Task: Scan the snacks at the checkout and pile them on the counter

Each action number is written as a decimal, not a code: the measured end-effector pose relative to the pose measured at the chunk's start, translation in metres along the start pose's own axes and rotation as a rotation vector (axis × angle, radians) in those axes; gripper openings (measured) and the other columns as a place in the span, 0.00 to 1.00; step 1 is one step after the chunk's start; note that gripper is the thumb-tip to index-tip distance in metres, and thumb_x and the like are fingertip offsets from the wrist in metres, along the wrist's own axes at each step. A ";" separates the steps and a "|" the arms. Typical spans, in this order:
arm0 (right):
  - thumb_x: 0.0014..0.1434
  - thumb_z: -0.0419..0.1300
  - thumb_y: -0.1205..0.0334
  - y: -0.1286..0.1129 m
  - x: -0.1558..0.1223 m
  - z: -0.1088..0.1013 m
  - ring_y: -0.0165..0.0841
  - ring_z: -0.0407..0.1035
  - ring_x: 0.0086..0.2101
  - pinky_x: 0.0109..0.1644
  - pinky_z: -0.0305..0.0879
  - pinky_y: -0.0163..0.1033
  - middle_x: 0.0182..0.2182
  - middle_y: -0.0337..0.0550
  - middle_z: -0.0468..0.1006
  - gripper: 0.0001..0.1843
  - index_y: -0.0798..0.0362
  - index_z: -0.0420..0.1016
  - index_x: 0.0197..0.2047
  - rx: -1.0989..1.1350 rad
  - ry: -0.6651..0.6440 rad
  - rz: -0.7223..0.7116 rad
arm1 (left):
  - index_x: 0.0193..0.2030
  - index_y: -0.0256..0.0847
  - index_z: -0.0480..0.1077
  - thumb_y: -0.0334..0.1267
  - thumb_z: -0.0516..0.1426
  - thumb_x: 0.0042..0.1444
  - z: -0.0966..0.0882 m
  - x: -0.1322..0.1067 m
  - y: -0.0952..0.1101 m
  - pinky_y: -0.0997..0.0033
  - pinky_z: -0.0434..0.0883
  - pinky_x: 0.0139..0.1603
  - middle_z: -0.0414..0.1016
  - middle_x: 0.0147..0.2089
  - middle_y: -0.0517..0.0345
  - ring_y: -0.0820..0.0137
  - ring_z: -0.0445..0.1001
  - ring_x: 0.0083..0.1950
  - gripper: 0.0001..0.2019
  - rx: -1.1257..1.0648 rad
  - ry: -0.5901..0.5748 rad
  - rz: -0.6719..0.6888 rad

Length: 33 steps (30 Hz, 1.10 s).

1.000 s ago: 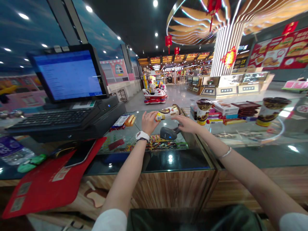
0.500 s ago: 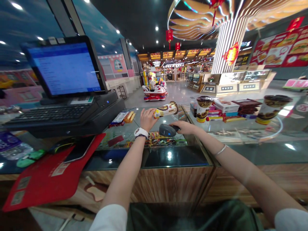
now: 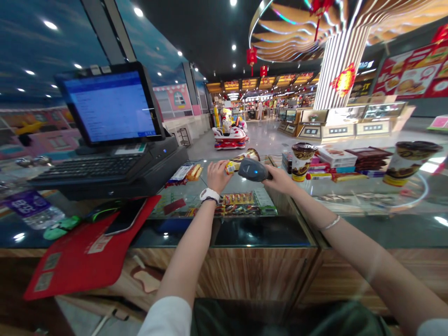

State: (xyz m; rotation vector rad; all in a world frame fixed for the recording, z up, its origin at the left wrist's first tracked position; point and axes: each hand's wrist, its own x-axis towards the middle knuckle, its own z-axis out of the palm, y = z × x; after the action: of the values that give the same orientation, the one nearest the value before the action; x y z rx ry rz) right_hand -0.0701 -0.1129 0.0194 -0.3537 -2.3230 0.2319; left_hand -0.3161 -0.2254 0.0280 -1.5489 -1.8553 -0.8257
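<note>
Scanning looks to be the step in hand: the left hand curls round a snack packet held above the glass counter, and the right hand is closed on a handheld barcode scanner, its nose at the packet. The next move calls for keeping the code in its beam — the scanner has risen to the packet since the earlier frame.

Glossy glass counter, matt plastic scanner

Left hand, right hand raised, near each other, fingers curled.
</note>
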 end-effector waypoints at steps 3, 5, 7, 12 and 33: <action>0.55 0.62 0.60 -0.008 0.000 -0.004 0.48 0.76 0.45 0.46 0.68 0.43 0.43 0.50 0.83 0.26 0.54 0.73 0.57 -0.096 0.021 0.112 | 0.58 0.46 0.70 0.38 0.63 0.55 0.000 0.000 -0.003 0.53 0.59 0.69 0.77 0.57 0.53 0.58 0.73 0.60 0.22 0.018 0.002 -0.014; 0.54 0.62 0.59 -0.015 0.001 -0.006 0.49 0.77 0.44 0.44 0.68 0.42 0.41 0.50 0.84 0.23 0.53 0.75 0.54 -0.149 -0.001 0.165 | 0.58 0.46 0.70 0.38 0.63 0.55 0.000 -0.001 -0.005 0.54 0.60 0.69 0.77 0.57 0.52 0.57 0.73 0.60 0.23 0.029 0.002 -0.031; 0.55 0.62 0.58 -0.022 0.002 -0.006 0.48 0.77 0.42 0.42 0.67 0.41 0.40 0.49 0.84 0.20 0.52 0.77 0.51 -0.190 -0.037 0.203 | 0.58 0.46 0.71 0.38 0.63 0.55 0.001 -0.001 -0.008 0.54 0.60 0.68 0.76 0.58 0.52 0.57 0.73 0.60 0.23 0.036 0.004 -0.052; 0.56 0.61 0.58 -0.034 0.002 -0.007 0.45 0.78 0.41 0.39 0.65 0.38 0.39 0.46 0.84 0.15 0.50 0.78 0.47 -0.243 -0.079 0.225 | 0.58 0.46 0.71 0.38 0.64 0.54 0.003 -0.002 -0.015 0.54 0.60 0.69 0.76 0.58 0.52 0.56 0.73 0.60 0.23 0.040 0.007 -0.088; 0.55 0.61 0.58 -0.027 0.002 -0.002 0.44 0.77 0.36 0.35 0.62 0.38 0.35 0.47 0.83 0.10 0.50 0.77 0.41 -0.233 -0.056 0.221 | 0.58 0.48 0.71 0.37 0.63 0.54 0.001 -0.004 -0.017 0.50 0.61 0.68 0.76 0.58 0.52 0.55 0.73 0.60 0.23 0.004 0.010 -0.087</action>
State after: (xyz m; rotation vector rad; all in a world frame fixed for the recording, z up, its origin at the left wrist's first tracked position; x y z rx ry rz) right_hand -0.0744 -0.1382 0.0296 -0.7299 -2.3707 0.0784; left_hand -0.3323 -0.2289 0.0228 -1.4674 -1.9274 -0.8664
